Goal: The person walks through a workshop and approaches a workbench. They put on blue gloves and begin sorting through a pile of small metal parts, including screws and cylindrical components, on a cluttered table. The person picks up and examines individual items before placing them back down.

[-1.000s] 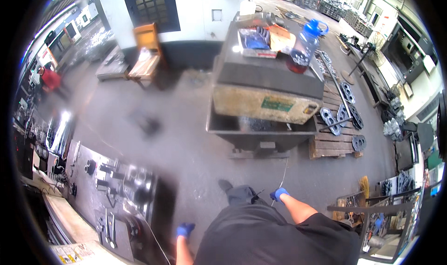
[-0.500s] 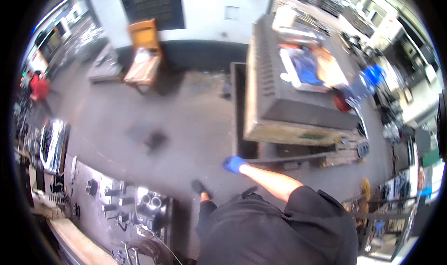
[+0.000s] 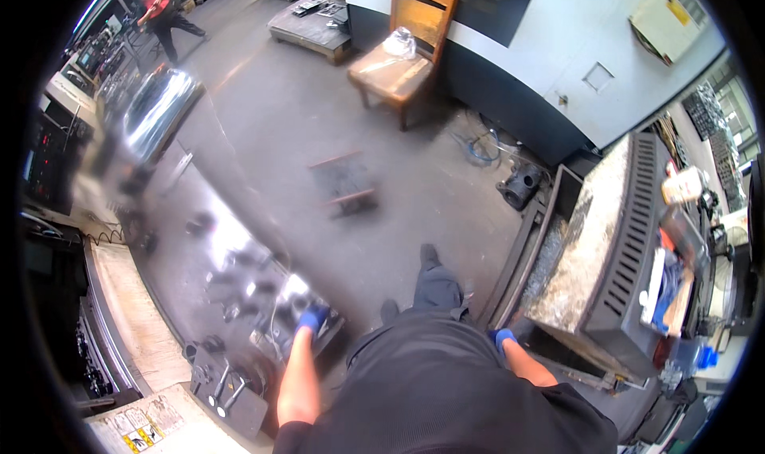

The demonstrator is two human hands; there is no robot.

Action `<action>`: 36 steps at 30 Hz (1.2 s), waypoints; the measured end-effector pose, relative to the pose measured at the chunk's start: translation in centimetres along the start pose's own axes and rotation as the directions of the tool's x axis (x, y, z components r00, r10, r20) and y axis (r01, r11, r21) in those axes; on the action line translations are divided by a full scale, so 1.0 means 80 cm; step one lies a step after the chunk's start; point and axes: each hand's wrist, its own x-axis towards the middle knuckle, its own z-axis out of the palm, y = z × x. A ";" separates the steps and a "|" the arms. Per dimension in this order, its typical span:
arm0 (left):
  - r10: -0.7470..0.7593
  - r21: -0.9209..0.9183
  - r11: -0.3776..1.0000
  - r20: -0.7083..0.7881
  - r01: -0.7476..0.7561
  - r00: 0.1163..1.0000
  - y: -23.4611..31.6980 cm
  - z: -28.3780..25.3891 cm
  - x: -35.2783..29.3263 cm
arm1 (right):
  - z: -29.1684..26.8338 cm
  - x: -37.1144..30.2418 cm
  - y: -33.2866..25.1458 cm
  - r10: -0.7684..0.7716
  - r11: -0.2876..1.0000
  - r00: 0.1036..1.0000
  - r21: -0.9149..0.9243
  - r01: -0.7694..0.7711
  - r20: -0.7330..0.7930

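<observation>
My left hand (image 3: 314,318), in a blue glove, is over the near right corner of a grey metal worktable (image 3: 185,215), beside a cluster of shiny metal parts (image 3: 291,294). Blur hides its fingers, so whether it touches a part cannot be told. At my right side, my right hand (image 3: 501,338), also blue-gloved, hangs low beside the dark metal trough (image 3: 510,283) under a slotted grey cabinet (image 3: 617,267). Its fingers are mostly hidden, and nothing shows in it.
A wooden chair (image 3: 402,79) with a clear plastic bag stands against the far wall. On the floor lie a low metal frame (image 3: 343,184) and a dark cast part (image 3: 522,184). A machine with levers (image 3: 227,390) is near left. Another person (image 3: 163,15) stands far left.
My view has swung left, bringing the worktable closer. The left hand has come into sight above the metal parts, while the right hand has dropped back toward my side.
</observation>
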 end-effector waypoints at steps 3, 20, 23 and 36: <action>-0.109 -0.160 0.982 -0.063 0.098 0.992 -0.004 -0.024 0.070 | -0.070 -0.050 -0.129 -0.128 0.984 0.988 -0.115 0.138 0.090; -0.335 -0.140 0.912 0.287 0.385 0.897 0.235 0.041 0.203 | -0.602 0.214 -0.921 -0.424 0.857 0.903 0.291 0.426 -0.073; -0.287 -0.065 0.943 0.343 0.328 0.894 0.236 0.031 0.259 | -0.594 0.182 -1.101 -0.580 0.765 0.815 0.354 0.538 0.016; -0.076 -0.286 0.958 -0.172 0.024 0.982 0.698 -0.522 0.655 | -0.666 0.044 -1.566 -0.679 0.728 0.672 0.394 0.561 0.297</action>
